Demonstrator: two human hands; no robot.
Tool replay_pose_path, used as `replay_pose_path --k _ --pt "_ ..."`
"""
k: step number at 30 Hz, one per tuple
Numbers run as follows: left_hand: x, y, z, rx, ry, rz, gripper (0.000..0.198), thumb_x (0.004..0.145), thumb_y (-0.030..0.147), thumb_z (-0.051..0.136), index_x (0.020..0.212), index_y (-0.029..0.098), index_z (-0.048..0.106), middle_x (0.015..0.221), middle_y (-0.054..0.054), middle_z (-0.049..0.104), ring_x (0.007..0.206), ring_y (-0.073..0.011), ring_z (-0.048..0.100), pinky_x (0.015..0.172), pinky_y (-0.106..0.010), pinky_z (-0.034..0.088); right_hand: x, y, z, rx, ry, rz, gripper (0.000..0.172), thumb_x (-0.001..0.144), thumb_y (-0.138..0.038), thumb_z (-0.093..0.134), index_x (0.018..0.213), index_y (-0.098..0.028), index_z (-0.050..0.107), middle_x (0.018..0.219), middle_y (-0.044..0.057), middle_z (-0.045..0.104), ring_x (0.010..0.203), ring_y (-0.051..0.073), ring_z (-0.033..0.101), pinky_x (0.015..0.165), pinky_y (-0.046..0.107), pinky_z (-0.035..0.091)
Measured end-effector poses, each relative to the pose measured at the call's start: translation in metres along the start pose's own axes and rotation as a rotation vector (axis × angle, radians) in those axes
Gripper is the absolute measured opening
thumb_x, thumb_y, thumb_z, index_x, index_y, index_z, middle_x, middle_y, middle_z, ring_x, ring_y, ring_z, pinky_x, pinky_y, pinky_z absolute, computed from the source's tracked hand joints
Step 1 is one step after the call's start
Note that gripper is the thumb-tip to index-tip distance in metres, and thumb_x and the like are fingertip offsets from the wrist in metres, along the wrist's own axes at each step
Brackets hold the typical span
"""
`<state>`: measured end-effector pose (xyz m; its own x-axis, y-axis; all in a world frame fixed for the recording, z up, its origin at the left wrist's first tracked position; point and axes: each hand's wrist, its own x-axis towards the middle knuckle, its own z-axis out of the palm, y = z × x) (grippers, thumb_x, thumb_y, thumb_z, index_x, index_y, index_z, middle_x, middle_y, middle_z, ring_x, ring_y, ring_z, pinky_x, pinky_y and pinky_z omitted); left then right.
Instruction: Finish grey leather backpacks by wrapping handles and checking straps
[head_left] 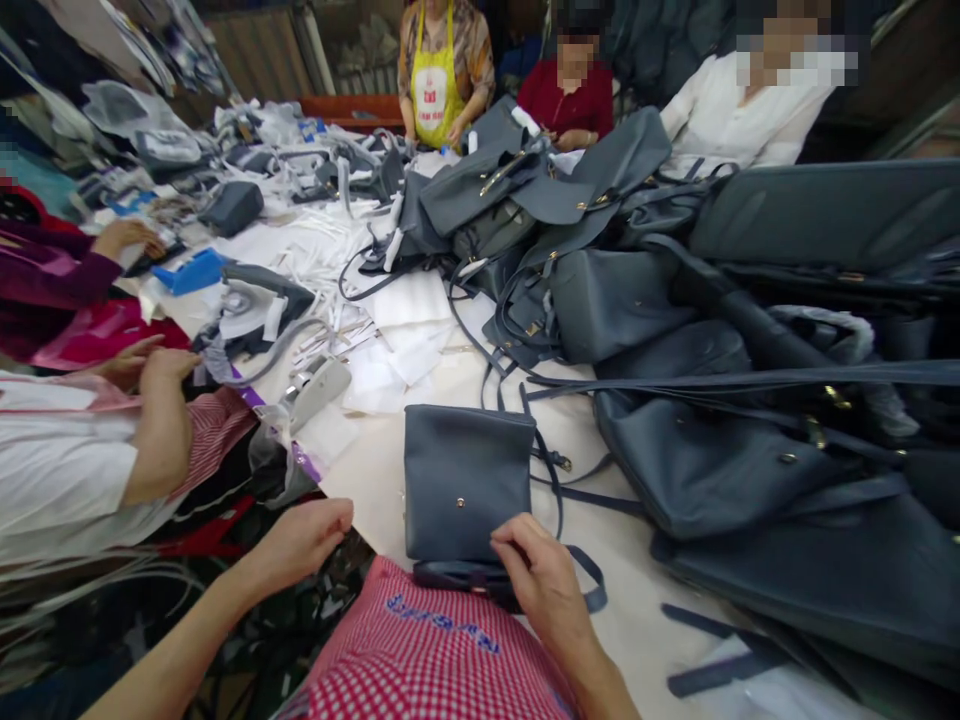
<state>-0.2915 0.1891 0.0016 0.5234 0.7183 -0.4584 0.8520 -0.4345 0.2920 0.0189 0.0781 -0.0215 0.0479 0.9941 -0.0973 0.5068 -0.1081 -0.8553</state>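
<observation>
A dark blue-grey handbag lies on the near edge of the table in front of me, with a small gold stud on its face. My right hand is at its lower right corner, thumb and forefinger pinched together; anything between them is too small to make out. To the left of the bag and apart from it, my left hand is held up with curled fingers, their contents hidden. A dark strap loops out beside my right wrist. Below the bag is my red checked apron.
A large heap of dark bags fills the right side. White paper sheets, a grey tape dispenser and a blue tray lie ahead. A co-worker's arm is close on my left; several people stand around the table.
</observation>
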Motion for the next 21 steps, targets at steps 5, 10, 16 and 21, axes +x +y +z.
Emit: replay_pose_path --k 5,10,16,21 --pt "0.005 0.043 0.045 -0.176 0.13 0.12 0.026 0.086 0.016 0.036 0.1 0.02 0.057 0.09 -0.004 0.065 0.084 -0.0176 0.061 0.077 -0.027 0.045 -0.009 0.012 -0.002 -0.037 0.015 0.086 0.017 0.089 -0.028 0.044 0.078 -0.023 0.055 0.074 -0.001 0.056 0.07 0.016 0.054 0.069 0.028 0.038" --pt "0.016 0.06 0.052 -0.111 0.176 0.212 0.034 0.076 0.004 0.04 0.099 0.019 0.061 0.103 -0.007 0.064 0.099 -0.0213 0.056 0.09 -0.035 0.044 -0.038 0.025 -0.004 0.081 0.025 0.293 0.028 0.088 -0.046 0.046 0.076 -0.023 0.059 0.065 -0.002 0.055 0.061 0.017 0.05 0.061 0.028 0.038" --pt "0.029 0.063 0.052 -0.07 0.01 0.525 0.055 0.067 0.002 0.049 0.119 0.018 0.056 0.126 -0.013 0.055 0.113 -0.027 0.048 0.099 -0.043 0.037 -0.086 0.04 -0.016 0.454 0.24 0.528 0.038 0.078 -0.058 0.059 0.081 -0.021 0.063 0.064 0.0 0.057 0.059 0.017 0.052 0.057 0.028 0.044" --pt "0.046 0.074 0.077 -0.408 -0.159 0.526 0.022 0.074 0.017 0.061 0.096 0.02 0.064 0.109 -0.01 0.064 0.103 -0.0253 0.052 0.093 -0.039 0.038 -0.128 0.051 -0.025 0.54 0.472 0.646 0.037 0.074 -0.056 0.065 0.08 -0.02 0.064 0.062 -0.001 0.056 0.056 0.014 0.048 0.053 0.026 0.042"
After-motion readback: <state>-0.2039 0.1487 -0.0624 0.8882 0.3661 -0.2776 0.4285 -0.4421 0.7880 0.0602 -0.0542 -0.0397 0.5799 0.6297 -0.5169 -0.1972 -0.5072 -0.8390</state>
